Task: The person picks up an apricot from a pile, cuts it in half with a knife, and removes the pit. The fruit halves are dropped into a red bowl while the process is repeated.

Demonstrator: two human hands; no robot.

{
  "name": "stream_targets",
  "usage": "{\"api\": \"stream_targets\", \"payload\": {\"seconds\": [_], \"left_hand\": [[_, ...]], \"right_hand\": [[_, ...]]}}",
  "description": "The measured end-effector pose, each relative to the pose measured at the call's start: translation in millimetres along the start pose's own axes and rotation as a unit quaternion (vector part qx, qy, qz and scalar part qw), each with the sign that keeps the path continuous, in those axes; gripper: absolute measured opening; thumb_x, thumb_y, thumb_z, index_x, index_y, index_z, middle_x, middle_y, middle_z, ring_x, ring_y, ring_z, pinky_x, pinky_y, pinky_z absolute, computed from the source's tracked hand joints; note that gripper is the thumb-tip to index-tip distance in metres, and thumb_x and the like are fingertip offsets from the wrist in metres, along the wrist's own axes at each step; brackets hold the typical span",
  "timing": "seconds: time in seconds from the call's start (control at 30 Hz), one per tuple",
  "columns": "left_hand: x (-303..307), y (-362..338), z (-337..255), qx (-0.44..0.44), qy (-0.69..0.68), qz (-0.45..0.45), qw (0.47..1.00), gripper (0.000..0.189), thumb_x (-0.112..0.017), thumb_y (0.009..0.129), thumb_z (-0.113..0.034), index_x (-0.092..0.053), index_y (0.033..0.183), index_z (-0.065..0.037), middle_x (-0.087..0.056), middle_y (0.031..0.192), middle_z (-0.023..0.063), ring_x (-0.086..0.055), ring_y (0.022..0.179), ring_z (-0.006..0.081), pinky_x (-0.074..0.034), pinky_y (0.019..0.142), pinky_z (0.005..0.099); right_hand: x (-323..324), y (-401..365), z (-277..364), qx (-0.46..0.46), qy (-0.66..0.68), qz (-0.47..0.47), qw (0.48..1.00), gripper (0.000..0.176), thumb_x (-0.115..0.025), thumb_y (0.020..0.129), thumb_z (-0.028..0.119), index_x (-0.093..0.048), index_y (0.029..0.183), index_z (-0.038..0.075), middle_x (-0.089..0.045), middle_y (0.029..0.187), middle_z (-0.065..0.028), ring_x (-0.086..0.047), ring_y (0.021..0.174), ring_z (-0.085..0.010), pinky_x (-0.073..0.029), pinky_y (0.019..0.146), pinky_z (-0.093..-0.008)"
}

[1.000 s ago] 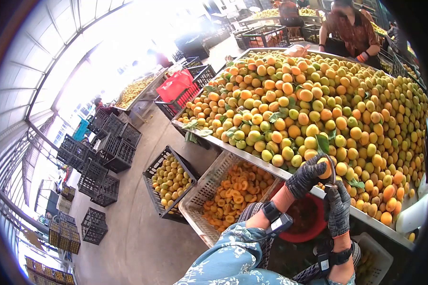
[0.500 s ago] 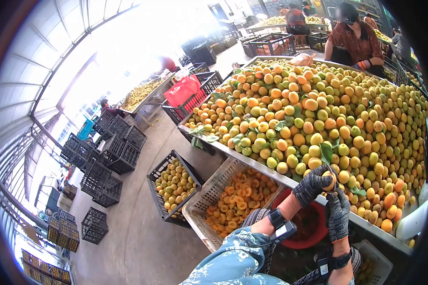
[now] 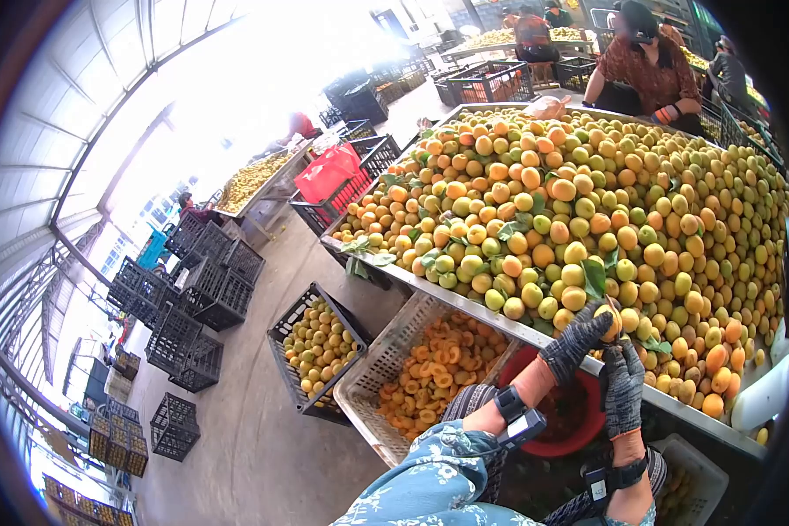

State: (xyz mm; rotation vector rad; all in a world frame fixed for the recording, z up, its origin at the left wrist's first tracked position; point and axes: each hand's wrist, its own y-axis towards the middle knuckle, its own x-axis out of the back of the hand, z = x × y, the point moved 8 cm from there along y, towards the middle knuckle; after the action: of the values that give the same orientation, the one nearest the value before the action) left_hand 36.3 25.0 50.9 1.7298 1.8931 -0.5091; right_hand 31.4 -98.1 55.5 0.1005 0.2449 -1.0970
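Observation:
In the head view, my left hand (image 3: 577,340), in a dark grey knit glove, grips an apricot (image 3: 612,325) between fingers and thumb at the edge of the fruit-heaped table. My right hand (image 3: 623,390), gloved alike, is closed just below the fruit. A thin brownish edge shows beside the apricot, too small to identify; what the right fingers hold is hidden. Under my wrists stands a red basin (image 3: 593,421) with dark contents. To its left, a white crate (image 3: 357,394) contains halved orange apricots (image 3: 443,364).
The metal table rim (image 3: 465,303) runs in front of me, below a large apricot heap (image 3: 535,202). A black crate (image 3: 324,408) of whole apricots stands on the floor at left. A co-worker (image 3: 649,74) sits across the table. Stacked black crates (image 3: 210,289) stand farther left.
The view has shifted slightly. Both hands stay together at the table edge, and the apricot has turned or risen a little in the left fingers.

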Motion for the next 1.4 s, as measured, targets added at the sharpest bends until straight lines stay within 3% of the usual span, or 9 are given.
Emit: {"api": "stream_targets", "payload": {"seconds": [0.2, 0.23, 0.3, 0.37, 0.63, 0.7, 0.93, 1.07, 1.4], "left_hand": [[29.5, -2.6, -18.2, -0.226, 0.321, -0.073, 0.917, 0.036, -0.062, 0.092, -0.031, -0.056, 0.114, -0.004, -0.061, 0.101, 0.0073, -0.062, 0.095, 0.0195, -0.054, 0.082, 0.0324], [27.8, -7.5, -6.9, -0.042, -0.075, -0.117, 0.989, 0.038, -0.062, 0.091, -0.035, -0.056, 0.113, -0.004, -0.063, 0.1, 0.0107, -0.064, 0.09, 0.0246, -0.056, 0.078, 0.0373], [15.0, -9.9, -14.9, -0.013, -0.104, -0.078, 0.991, 0.046, -0.061, 0.09, -0.044, -0.055, 0.113, -0.004, -0.064, 0.095, 0.011, -0.065, 0.087, 0.0263, -0.057, 0.074, 0.0417], [5.3, -10.0, -11.0, -0.004, -0.125, -0.092, 0.988, 0.049, -0.055, 0.092, -0.05, -0.056, 0.113, -0.006, -0.063, 0.096, 0.0095, -0.062, 0.09, 0.0245, -0.053, 0.083, 0.0391], [-33.3, -17.9, -6.4, 0.043, -0.04, -0.072, 0.996, 0.033, -0.056, 0.094, -0.039, -0.058, 0.105, -0.009, -0.057, 0.103, 0.0018, -0.054, 0.095, 0.0141, -0.044, 0.088, 0.029], [-26.4, -6.7, -14.0, -0.012, 0.013, 0.015, 1.0, 0.031, -0.06, 0.091, -0.033, -0.057, 0.108, -0.007, -0.056, 0.104, 0.0023, -0.054, 0.097, 0.013, -0.045, 0.087, 0.0286], [-23.9, -15.0, -24.4, -0.002, 0.056, -0.039, 0.998, 0.038, -0.063, 0.09, -0.03, -0.054, 0.116, -0.004, -0.057, 0.103, 0.0047, -0.057, 0.095, 0.0144, -0.049, 0.084, 0.0295], [-18.5, -15.5, -8.2, 0.019, 0.069, -0.081, 0.994, 0.029, -0.057, 0.094, -0.029, -0.056, 0.114, -0.007, -0.057, 0.099, 0.0017, -0.054, 0.093, 0.0119, -0.046, 0.085, 0.0271], [3.8, -8.5, -5.6, 0.013, 0.173, -0.101, 0.98, 0.023, -0.059, 0.094, -0.029, -0.06, 0.102, -0.007, -0.059, 0.091, 0.0009, -0.055, 0.08, 0.0096, -0.049, 0.072, 0.0246]], "right_hand": [[-5.7, 3.0, -8.7, 0.007, -0.022, 0.013, 1.0, 0.012, -0.055, 0.097, 0.019, -0.06, 0.094, 0.009, -0.048, 0.067, 0.0089, -0.039, 0.051, -0.0005, -0.029, 0.044, -0.0184], [-7.1, 2.7, -6.0, 0.033, -0.072, 0.008, 0.997, 0.012, -0.054, 0.097, 0.018, -0.061, 0.097, 0.008, -0.048, 0.068, 0.009, -0.038, 0.051, -0.0003, -0.028, 0.043, -0.0185], [-9.8, -3.6, -2.6, 0.002, -0.11, 0.011, 0.994, 0.036, -0.054, 0.094, 0.014, -0.056, 0.127, 0.0, -0.068, 0.104, -0.0121, -0.058, 0.091, -0.0141, -0.046, 0.084, -0.0284], [-15.2, -3.9, 9.9, 0.094, -0.091, -0.019, 0.991, 0.02, -0.055, 0.096, 0.015, -0.062, 0.111, 0.003, -0.053, 0.076, 0.0072, -0.042, 0.064, -0.0019, -0.034, 0.053, -0.0186], [-1.7, 0.3, 23.3, 0.042, -0.047, -0.018, 0.998, 0.017, -0.057, 0.094, 0.014, -0.062, 0.104, 0.001, -0.058, 0.082, 0.0014, -0.05, 0.066, -0.0073, -0.042, 0.054, -0.0246], [-9.5, -11.3, 50.9, 0.311, -0.22, -0.022, 0.924, 0.019, -0.057, 0.094, 0.015, -0.061, 0.107, 0.001, -0.058, 0.082, 0.0001, -0.05, 0.061, -0.0072, -0.041, 0.051, -0.0242], [-0.7, -5.2, 15.3, 0.038, -0.064, -0.024, 0.997, 0.021, -0.06, 0.092, 0.016, -0.063, 0.104, -0.002, -0.061, 0.074, -0.0057, -0.054, 0.064, -0.0104, -0.045, 0.056, -0.0267], [1.7, -3.1, 22.1, 0.105, -0.283, -0.062, 0.951, 0.029, -0.057, 0.092, 0.028, -0.061, 0.108, 0.004, -0.062, 0.084, -0.0255, -0.061, 0.081, -0.0423, -0.048, 0.07, -0.0454], [3.2, -3.0, 12.5, 0.063, -0.249, -0.02, 0.966, 0.039, -0.056, 0.093, 0.029, -0.058, 0.118, -0.001, -0.066, 0.096, -0.0242, -0.064, 0.092, -0.037, -0.049, 0.079, -0.0406]]}}
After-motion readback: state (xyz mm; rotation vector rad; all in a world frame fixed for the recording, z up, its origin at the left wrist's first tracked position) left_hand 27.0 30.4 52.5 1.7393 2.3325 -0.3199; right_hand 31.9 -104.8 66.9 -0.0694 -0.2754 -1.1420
